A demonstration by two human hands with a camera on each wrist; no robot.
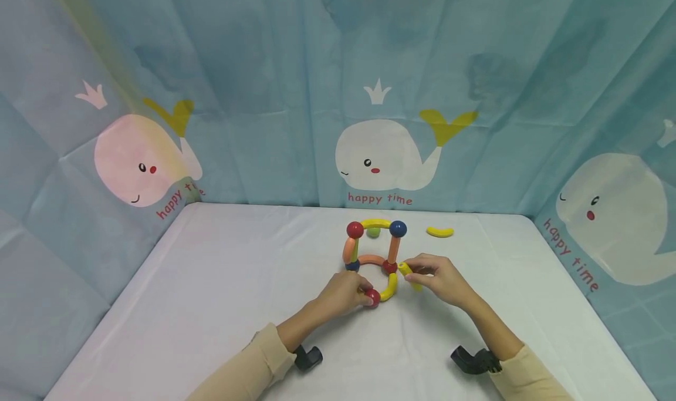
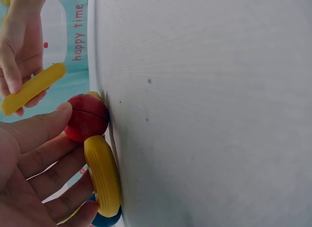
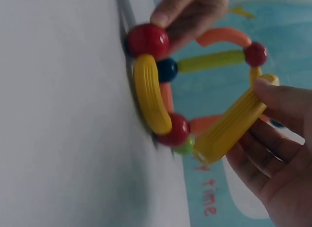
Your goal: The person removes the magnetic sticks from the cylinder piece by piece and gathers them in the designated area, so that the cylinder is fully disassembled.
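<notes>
A magnetic ball-and-rod frame stands mid-table in the head view. My left hand [image 1: 345, 294] pinches its front red ball [image 1: 372, 297] with thumb and fingers. From that ball a yellow curved rod [image 1: 389, 287] runs to another red ball [image 1: 389, 266]. In the left wrist view a second yellow curved rod [image 2: 103, 175] runs from the pinched ball toward a blue ball [image 2: 108, 218]. My right hand [image 1: 440, 279] holds a loose yellow rod [image 3: 234, 124] between thumb and fingers, tilted, just right of the frame and apart from it in the head view.
Upright rods carry a red ball [image 1: 355, 229] and a blue ball [image 1: 398, 229], joined by a yellow curved rod [image 1: 376, 223]. A green ball [image 1: 374, 232] lies behind. Farther right rests another yellow curved rod [image 1: 440, 232]. A whale-printed curtain [image 1: 296, 154] hangs behind the white table [image 1: 211, 307].
</notes>
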